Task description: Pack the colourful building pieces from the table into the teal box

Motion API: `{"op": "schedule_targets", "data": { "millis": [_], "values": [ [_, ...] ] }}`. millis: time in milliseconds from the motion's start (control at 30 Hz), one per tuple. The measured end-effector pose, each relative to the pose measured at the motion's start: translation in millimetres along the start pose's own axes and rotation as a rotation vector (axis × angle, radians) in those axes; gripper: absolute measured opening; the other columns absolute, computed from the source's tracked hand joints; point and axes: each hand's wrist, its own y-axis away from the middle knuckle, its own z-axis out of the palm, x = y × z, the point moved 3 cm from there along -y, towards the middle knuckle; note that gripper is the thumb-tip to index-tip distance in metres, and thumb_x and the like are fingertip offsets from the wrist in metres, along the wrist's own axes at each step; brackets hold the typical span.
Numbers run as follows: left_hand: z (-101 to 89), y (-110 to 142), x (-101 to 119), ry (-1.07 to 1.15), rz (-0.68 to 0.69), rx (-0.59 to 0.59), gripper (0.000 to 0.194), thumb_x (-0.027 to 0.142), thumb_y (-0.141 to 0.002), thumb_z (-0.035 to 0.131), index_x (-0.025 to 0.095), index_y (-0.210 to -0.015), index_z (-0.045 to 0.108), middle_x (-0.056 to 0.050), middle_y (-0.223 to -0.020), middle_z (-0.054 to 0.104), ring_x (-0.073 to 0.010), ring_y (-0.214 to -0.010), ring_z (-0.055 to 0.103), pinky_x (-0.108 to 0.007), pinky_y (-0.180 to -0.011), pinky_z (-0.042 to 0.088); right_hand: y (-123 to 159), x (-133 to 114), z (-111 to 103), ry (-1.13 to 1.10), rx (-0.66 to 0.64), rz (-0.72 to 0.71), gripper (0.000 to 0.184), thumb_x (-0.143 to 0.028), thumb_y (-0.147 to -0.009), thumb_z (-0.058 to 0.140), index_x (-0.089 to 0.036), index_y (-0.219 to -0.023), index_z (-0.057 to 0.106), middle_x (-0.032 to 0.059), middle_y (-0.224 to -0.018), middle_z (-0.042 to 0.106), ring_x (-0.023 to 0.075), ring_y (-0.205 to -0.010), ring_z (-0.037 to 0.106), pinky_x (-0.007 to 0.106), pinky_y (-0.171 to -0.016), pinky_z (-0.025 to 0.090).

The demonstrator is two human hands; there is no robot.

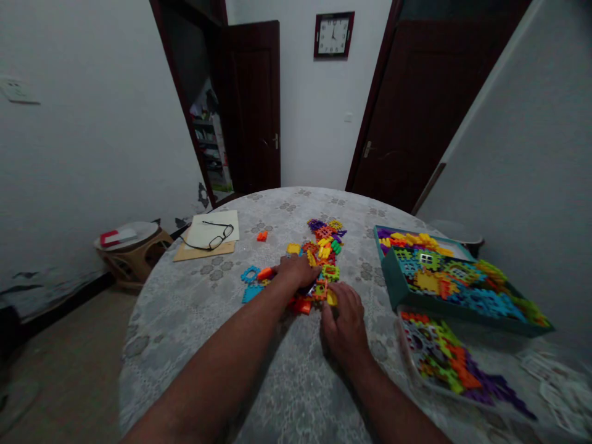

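Note:
A cluster of colourful interlocking plastic building blocks (323, 248) lies on the table, in red, orange, yellow, blue, green and purple. My left hand (297, 270) reaches over its near left part, fingers curled down among the pieces; what its fingertips hold is hidden. At the near right edge, the thumb and fingers of my right hand (346, 313) close around a yellow block (332, 298), which touches the cluster. Beside my left hand are a blue square block (252, 293), a blue ring-shaped block (250, 274) and an orange block (265, 274). Farther back lies a separate orange block (262, 236).
Eyeglasses (216, 241) rest on papers (226, 220) at the left of the round, cloth-covered table (203, 345). To the right stand a green box (396, 280) and a clear plastic tub (406, 345), both holding many blocks. A stool (152, 256) stands beyond the table's left edge.

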Motion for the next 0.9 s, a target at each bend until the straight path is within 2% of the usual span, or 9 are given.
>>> {"op": "schedule_targets", "data": {
  "millis": [133,267,367,433,500,633,700,800,900],
  "values": [
    [-0.4,42,8,0.054,0.023,0.0,0.068,0.071,-0.097,0.052,0.021,-0.14,0.071,-0.025,-0.142,0.072,-0.0486,-0.13,0.069,-0.061,-0.1,0.057,2,6,2,-0.021,-0.009,0.007,0.035,-0.023,-0.103,0.055,-0.019,-0.136,0.064,0.0154,-0.133,0.07,0.0327,-0.132,0.06,0.063,-0.116,0.049],
    [-2.4,80,2,0.121,0.164,0.008,0.058,0.059,-0.102,0.055,0.03,-0.152,0.063,-0.014,-0.144,0.075,-0.0369,-0.131,0.071,-0.05,-0.108,0.057,4,9,1,-0.05,-0.018,0.004,0.033,-0.022,-0.103,0.055,-0.019,-0.134,0.064,0.015,-0.131,0.07,0.0312,-0.127,0.061,0.059,-0.114,0.051],
    [-5.5,99,-18,0.178,0.286,0.157,0.058,0.052,-0.103,0.058,0.027,-0.156,0.06,-0.014,-0.154,0.069,-0.0329,-0.142,0.065,-0.045,-0.12,0.05,4,11,1,-0.048,-0.041,0.019,0.033,-0.022,-0.101,0.056,-0.018,-0.133,0.065,0.0152,-0.13,0.07,0.0312,-0.124,0.062,0.057,-0.112,0.052],
    [-7.1,105,-40,0.192,0.292,0.254,0.059,0.048,-0.104,0.058,0.02,-0.156,0.06,-0.017,-0.157,0.066,-0.0332,-0.145,0.062,-0.047,-0.124,0.047,4,12,2,-0.043,-0.057,0.02,0.032,-0.022,-0.101,0.056,-0.017,-0.131,0.066,0.0158,-0.128,0.071,0.0316,-0.122,0.062,0.056,-0.112,0.052],
    [-7.3,107,-64,0.204,0.25,0.296,0.058,0.044,-0.103,0.059,0.016,-0.154,0.061,-0.019,-0.157,0.065,-0.0336,-0.145,0.063,-0.048,-0.124,0.047,4,12,3,-0.042,-0.072,0.021,0.031,-0.022,-0.1,0.056,-0.016,-0.129,0.067,0.0161,-0.126,0.072,0.0316,-0.121,0.062,0.055,-0.111,0.052],
    [-4.9,110,-103,0.292,0.249,0.29,0.052,0.041,-0.103,0.055,0.022,-0.151,0.063,-0.013,-0.149,0.072,-0.0291,-0.138,0.069,-0.044,-0.121,0.052,3,11,3,-0.042,-0.077,0.026,0.031,-0.022,-0.099,0.056,-0.016,-0.127,0.068,0.0164,-0.123,0.072,0.0314,-0.118,0.064,0.053,-0.108,0.053],
    [-2.5,116,-109,0.328,0.334,0.257,0.052,0.039,-0.105,0.05,0.025,-0.154,0.061,-0.01,-0.148,0.073,-0.0273,-0.137,0.069,-0.043,-0.12,0.053,2,10,3,-0.043,-0.081,0.02,0.032,-0.021,-0.098,0.055,-0.017,-0.126,0.069,0.0162,-0.123,0.072,0.031,-0.117,0.064,0.052,-0.108,0.053],
    [0.3,129,-107,0.36,0.467,0.194,0.055,0.034,-0.106,0.044,0.03,-0.16,0.057,-0.006,-0.16,0.065,-0.0262,-0.148,0.061,-0.044,-0.126,0.048,1,9,1,-0.045,-0.092,0.027,0.032,-0.021,-0.096,0.055,-0.017,-0.125,0.07,0.0164,-0.123,0.072,0.0312,-0.118,0.064,0.052,-0.109,0.053],
    [-1.5,136,-105,0.407,0.509,0.187,0.054,0.033,-0.108,0.042,0.034,-0.161,0.056,-0.004,-0.162,0.063,-0.025,-0.15,0.059,-0.044,-0.126,0.048,1,8,0,-0.06,-0.11,0.059,0.032,-0.022,-0.096,0.055,-0.017,-0.124,0.07,0.0166,-0.124,0.072,0.0313,-0.119,0.065,0.051,-0.109,0.053]
  ]
}}
